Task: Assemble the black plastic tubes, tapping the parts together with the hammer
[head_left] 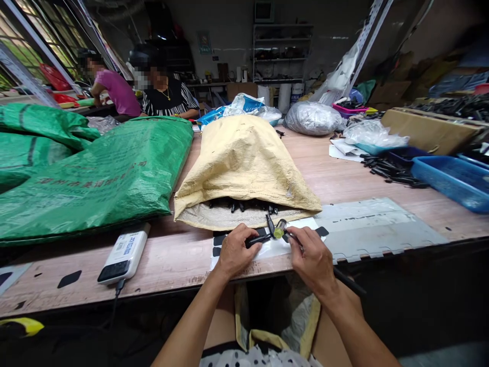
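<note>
My left hand [239, 251] is closed around a slim black part [259, 239], whose end lies near the mallet head. Another black piece [270, 223] angles up beside it; whether the two are joined I cannot tell. In my right hand [312, 257] is a small mallet [280, 229] with a yellowish, see-through face, its dark handle running back under the wrist. Both hands are over a white sheet [282, 248] with black patches at the table's front edge. Just beyond them lies a cream woven sack [244, 158], its mouth facing me and black parts [240, 206] showing inside.
Green woven sacks [95, 173] cover the left side, with a white power bank [125, 253] and cable before them. A grey sheet [382, 227], black parts [395, 171] and a blue tray [454, 178] are to the right. Two people [162, 97] sit behind the sacks.
</note>
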Demonstrator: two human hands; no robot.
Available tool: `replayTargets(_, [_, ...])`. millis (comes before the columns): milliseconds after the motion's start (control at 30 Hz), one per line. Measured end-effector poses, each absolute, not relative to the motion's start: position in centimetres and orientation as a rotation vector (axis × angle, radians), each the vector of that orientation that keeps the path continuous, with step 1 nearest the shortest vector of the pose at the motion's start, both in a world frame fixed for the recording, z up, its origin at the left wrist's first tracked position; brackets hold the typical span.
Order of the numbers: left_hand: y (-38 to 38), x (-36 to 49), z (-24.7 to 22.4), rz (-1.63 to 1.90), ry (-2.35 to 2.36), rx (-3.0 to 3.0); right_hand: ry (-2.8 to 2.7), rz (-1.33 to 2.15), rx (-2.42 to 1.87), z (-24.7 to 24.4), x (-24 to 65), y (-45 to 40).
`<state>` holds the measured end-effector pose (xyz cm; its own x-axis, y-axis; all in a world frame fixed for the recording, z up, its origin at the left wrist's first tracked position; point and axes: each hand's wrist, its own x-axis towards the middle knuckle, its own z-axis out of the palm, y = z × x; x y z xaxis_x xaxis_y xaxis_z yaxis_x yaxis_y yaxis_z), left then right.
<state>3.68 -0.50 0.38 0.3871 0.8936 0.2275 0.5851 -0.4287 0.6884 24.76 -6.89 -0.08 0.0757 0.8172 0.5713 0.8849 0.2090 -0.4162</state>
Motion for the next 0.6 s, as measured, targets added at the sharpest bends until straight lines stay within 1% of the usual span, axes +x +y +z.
replayTargets(100, [-0.4, 3.7, 0.1, 0.813, 1.256, 2.124, -1.805, 0.054, -1.486, 0.3, 23.5, -7.7])
replayTargets(200, [-0.4, 3.7, -0.2, 0.836, 1.263, 2.109, -1.86, 0.182, -1.481, 0.3, 23.1, -7.5])
replayTargets(367, [-0.4, 3.7, 0.0, 0.837, 1.292, 2.078, -1.735, 0.172, -1.556, 0.2, 24.4, -6.2])
replayTargets(600, [-0.2, 3.8, 0.1, 0.786, 1.314, 2.075, -1.708, 0.31, -1.4, 1.2, 23.1, -6.5])
